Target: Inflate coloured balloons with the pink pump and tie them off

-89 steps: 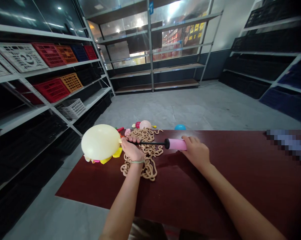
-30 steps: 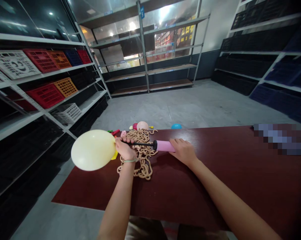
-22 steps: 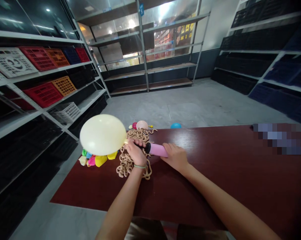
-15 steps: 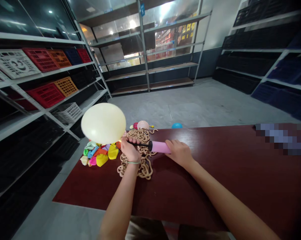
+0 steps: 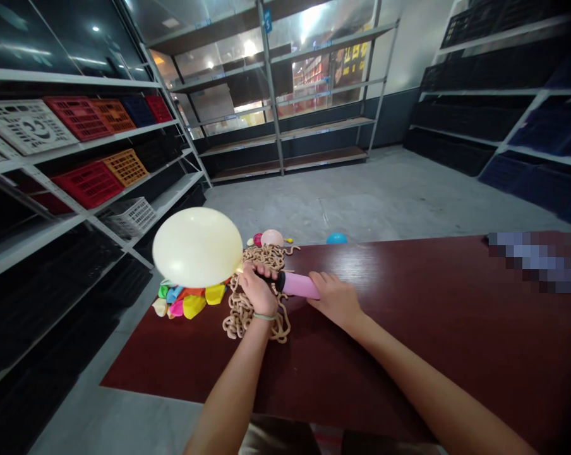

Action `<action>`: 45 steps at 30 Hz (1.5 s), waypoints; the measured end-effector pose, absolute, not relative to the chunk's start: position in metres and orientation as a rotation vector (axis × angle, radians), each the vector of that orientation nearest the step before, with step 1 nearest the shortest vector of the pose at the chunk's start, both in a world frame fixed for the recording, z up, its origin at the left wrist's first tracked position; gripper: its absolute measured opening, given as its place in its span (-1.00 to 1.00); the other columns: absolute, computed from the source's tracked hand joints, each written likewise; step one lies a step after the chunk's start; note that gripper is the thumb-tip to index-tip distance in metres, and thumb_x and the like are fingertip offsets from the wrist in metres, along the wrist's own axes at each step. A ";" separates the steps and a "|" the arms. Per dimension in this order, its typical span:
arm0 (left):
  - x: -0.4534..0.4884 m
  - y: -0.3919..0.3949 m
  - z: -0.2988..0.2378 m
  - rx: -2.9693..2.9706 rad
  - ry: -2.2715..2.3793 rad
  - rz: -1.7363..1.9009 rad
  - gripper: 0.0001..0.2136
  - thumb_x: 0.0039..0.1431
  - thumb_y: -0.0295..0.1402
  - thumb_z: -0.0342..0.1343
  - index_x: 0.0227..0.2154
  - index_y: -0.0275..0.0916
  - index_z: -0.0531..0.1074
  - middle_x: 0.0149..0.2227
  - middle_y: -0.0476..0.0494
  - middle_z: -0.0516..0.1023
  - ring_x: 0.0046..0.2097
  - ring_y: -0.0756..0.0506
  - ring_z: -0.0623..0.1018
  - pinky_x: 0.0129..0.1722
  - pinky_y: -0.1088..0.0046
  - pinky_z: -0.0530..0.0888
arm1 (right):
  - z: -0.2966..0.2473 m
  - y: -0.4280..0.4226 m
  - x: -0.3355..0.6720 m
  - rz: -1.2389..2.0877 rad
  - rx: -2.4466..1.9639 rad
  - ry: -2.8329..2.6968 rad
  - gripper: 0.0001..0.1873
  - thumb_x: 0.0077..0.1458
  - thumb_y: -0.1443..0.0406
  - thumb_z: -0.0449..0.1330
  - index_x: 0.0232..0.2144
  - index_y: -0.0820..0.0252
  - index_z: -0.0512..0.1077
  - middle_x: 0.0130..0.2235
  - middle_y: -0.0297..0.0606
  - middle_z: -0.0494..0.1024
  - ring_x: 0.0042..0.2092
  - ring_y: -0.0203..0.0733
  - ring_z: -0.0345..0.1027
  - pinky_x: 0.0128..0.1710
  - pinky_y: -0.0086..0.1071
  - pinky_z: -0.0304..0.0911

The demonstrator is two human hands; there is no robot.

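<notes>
A pale yellow inflated balloon [image 5: 197,247] sits at the tip of a pink hand pump [image 5: 299,285]. My left hand [image 5: 259,291] is closed around the balloon's neck and the pump's black end. My right hand [image 5: 335,300] rests over the pink barrel, fingers wrapped onto it. Under my left wrist lies a tangled heap of knobbly tan cord [image 5: 241,314]. A pile of flat, multicoloured balloons [image 5: 189,303] sits below the inflated balloon, at the table's left edge.
The dark red table [image 5: 408,328] runs off to the right, with a pixelated patch [image 5: 536,262] on it. A pinkish balloon [image 5: 271,238] and a small blue balloon [image 5: 336,239] lie beyond the far edge. Metal shelves hold plastic crates at left.
The black pump shaft has slid in, so my hands are closer together. The balloon has swung slightly lower than half a second ago.
</notes>
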State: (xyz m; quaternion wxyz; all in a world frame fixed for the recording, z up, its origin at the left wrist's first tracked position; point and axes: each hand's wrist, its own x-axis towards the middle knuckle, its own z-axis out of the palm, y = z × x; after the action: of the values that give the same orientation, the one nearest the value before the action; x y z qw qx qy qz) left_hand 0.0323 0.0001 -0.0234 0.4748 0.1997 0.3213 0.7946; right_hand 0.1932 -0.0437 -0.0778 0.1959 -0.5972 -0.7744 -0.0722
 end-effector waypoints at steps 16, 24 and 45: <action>0.019 0.003 -0.018 0.491 0.756 2.029 -0.78 0.19 -0.30 0.04 -0.50 -0.19 0.13 -0.57 0.13 0.12 -0.60 0.08 0.19 -0.61 0.55 0.19 | -0.082 -0.037 0.208 -0.328 -1.660 -2.077 -0.69 0.06 0.26 0.18 -0.10 0.15 0.37 -0.20 -0.20 0.51 -0.18 -0.08 0.28 -0.28 -0.29 -0.01; 0.030 0.001 -0.028 0.569 0.730 1.960 -0.77 0.21 -0.23 0.06 -0.48 -0.18 0.17 -0.58 0.11 0.20 -0.58 0.05 0.29 -0.56 0.51 0.31 | -0.080 -0.032 0.216 -0.289 -1.597 -2.173 -0.64 0.08 0.29 0.17 -0.03 0.12 0.34 -0.18 -0.24 0.51 -0.15 -0.08 0.31 -0.26 -0.31 0.04; 0.032 0.003 -0.036 0.599 0.778 1.912 -0.77 0.24 -0.19 0.05 -0.45 -0.18 0.20 -0.55 0.08 0.27 -0.56 0.03 0.36 -0.50 0.45 0.40 | -0.084 -0.041 0.206 -0.212 -1.471 -2.157 -0.53 0.20 0.10 0.14 0.12 0.09 0.31 -0.12 -0.18 0.54 -0.16 -0.10 0.38 -0.25 -0.32 0.09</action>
State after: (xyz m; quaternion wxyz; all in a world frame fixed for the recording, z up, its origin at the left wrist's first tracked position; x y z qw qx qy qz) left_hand 0.0323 0.0033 -0.0357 0.4760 0.2449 0.3184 0.7824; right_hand 0.2056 -0.0412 -0.0837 0.2580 -0.5425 -0.7956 -0.0782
